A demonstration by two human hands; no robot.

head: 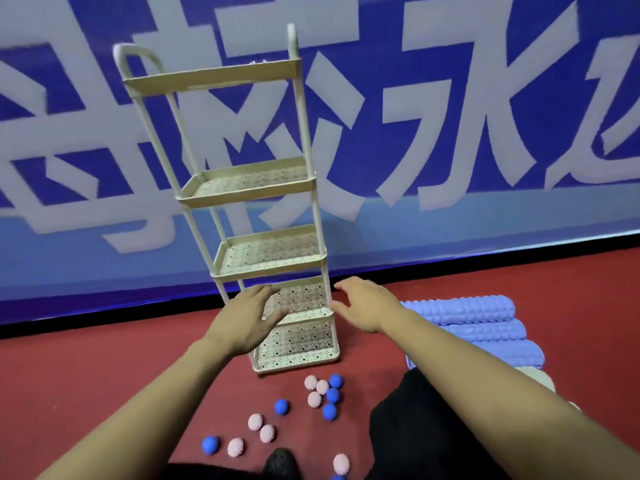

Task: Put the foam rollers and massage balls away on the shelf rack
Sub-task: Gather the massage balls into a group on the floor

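Observation:
A tall cream shelf rack (252,188) with several perforated trays stands on the red floor against the wall; every tray I can see holds nothing. My left hand (247,317) reaches at the left side of the second-lowest tray, fingers spread. My right hand (363,303) hovers at that tray's right corner, fingers relaxed and holding nothing. Several spiky pink massage balls (256,421) and blue massage balls (332,395) lie scattered on the floor in front of the rack. Blue ridged foam rollers (471,308) lie stacked to the right.
A blue wall banner (450,98) with large white characters runs behind the rack. A white roller (540,379) peeks out below the blue rollers. My dark-clad knee (398,427) and a black shoe (280,460) sit at the bottom.

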